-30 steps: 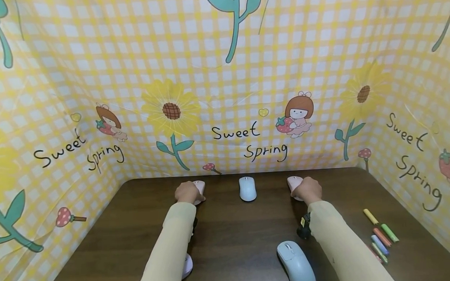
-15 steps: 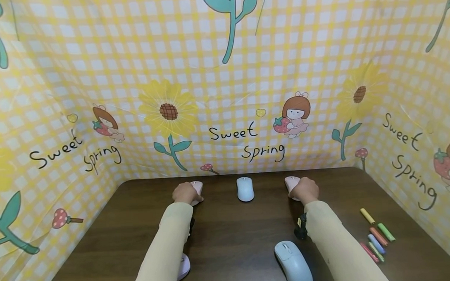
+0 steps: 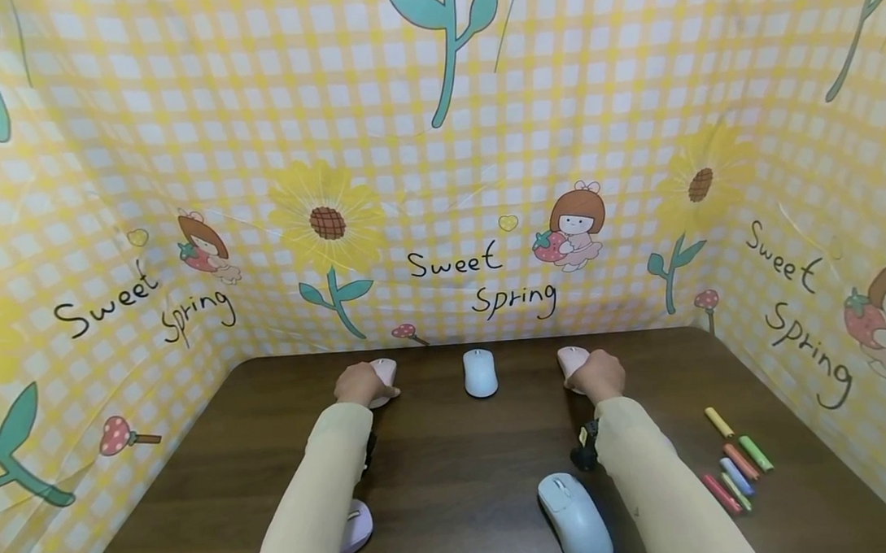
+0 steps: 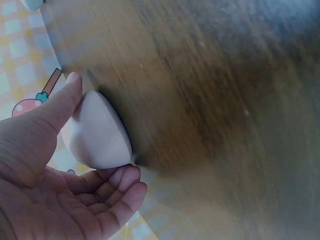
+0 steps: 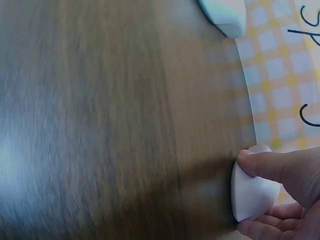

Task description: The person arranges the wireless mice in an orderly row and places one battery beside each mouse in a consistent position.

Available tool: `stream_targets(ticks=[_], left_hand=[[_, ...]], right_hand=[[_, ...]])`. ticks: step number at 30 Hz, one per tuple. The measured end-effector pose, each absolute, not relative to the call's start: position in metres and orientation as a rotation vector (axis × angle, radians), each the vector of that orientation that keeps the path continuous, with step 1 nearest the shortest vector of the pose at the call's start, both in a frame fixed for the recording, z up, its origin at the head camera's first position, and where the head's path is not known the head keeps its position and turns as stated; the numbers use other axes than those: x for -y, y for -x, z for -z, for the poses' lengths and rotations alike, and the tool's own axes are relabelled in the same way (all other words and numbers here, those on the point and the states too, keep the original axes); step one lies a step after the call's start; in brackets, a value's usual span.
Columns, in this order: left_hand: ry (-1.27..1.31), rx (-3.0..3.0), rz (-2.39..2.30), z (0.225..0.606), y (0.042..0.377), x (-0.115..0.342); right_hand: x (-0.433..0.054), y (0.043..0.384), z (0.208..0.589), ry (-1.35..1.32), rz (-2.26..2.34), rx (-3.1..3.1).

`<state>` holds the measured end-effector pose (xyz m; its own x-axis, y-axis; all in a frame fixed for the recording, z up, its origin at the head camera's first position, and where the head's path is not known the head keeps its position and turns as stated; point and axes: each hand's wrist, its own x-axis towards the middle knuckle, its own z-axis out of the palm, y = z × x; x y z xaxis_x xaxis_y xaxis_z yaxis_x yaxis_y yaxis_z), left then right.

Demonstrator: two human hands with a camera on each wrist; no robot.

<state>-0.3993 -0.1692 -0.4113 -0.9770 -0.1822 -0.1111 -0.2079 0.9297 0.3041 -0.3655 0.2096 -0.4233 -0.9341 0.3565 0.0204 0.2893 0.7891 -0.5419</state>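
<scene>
At the table's far left my left hand holds a pale pink computer mouse from its sides. In the left wrist view its thumb lies along one side, and the curled fingertips are right at the opposite edge. Toward the far right, my right hand grips another pale pink mouse. Thumb and fingers pinch that mouse across its body in the right wrist view. Both pink mice are low at the table's back edge, partly covered by the hands. A white mouse stands between them.
A larger light blue-grey mouse lies near the front, left of the right forearm. A pinkish mouse is partly hidden by the left sleeve. Several coloured chalk-like sticks lie at right. Checked cloth walls the back and sides.
The head view has shifted slightly, sliding the scene left. Both hands stay at their pink mice; the left thumb sticks out a little farther past its mouse.
</scene>
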Motion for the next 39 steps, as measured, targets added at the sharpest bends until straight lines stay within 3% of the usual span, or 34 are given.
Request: stream_targets(ticks=[19, 39], left_hand=[[0.250, -2.995, -0.587, 0.415, 0.400, 0.176], [0.033, -2.931, -0.566, 0.374, 0.378, 0.212]], right_hand=[[-0.212, 0.364, 0.429, 0.652, -0.953, 2.764], [-0.211, 0.367, 0.431, 0.651, -0.956, 2.762]])
